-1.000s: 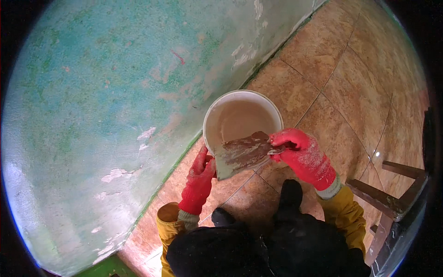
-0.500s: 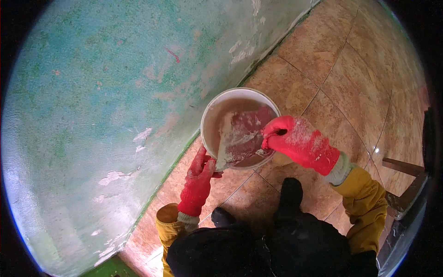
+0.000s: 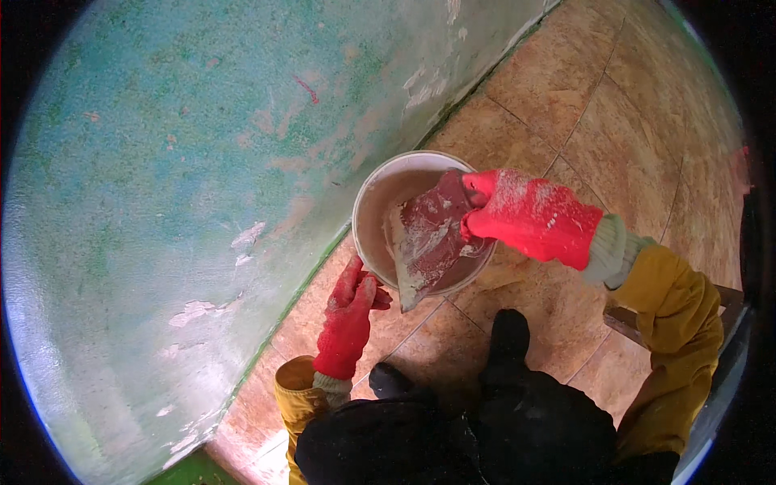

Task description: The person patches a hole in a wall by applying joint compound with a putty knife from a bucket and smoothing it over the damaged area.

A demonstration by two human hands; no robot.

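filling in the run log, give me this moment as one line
right hand: gripping smeared flat scraper over bucket | left hand: at bucket's near left side | wall: blue-green, flaking | floor: brown tiles

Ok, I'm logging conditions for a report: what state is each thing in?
Bucket: open-topped, brownish inside
Flat reddish-brown piece: smeared pale, held at the bucket's mouth
Right hand: red-gloved, whitened, gripping the piece
Left hand: red-gloved, at the bucket's near side
Wall: paint patchy, flaking
Tiled floor: brown, mottled
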